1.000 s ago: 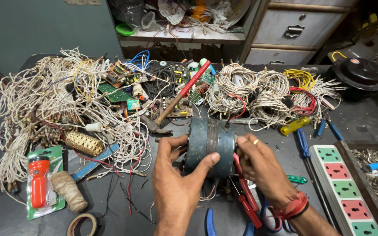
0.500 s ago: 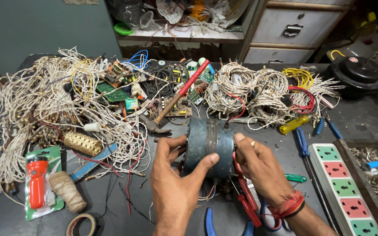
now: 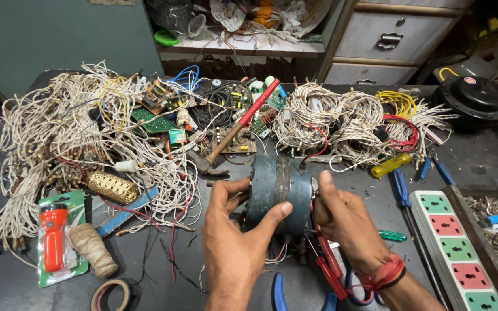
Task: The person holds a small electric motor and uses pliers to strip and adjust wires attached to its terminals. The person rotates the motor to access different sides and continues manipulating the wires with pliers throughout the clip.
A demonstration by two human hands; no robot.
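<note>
At lower centre of the frame we grip the motor point(image 3: 278, 196) between both hands, left hand point(image 3: 234, 242) wrapped round its casing and right hand point(image 3: 347, 222) closed on its end, casing unopened, wires point(image 3: 76, 132) and hammer point(image 3: 234, 129) lying untouched above.

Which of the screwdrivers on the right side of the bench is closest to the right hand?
The small green-handled screwdriver, lying just beside the right hand. The blue-handled one and the yellow-handled one lie farther back.

blue-grey motor point(image 3: 278, 193); red-handled hammer point(image 3: 242, 124); yellow screwdriver point(image 3: 391, 165); white strip point(image 3: 454, 250), green and red sockets.
</note>
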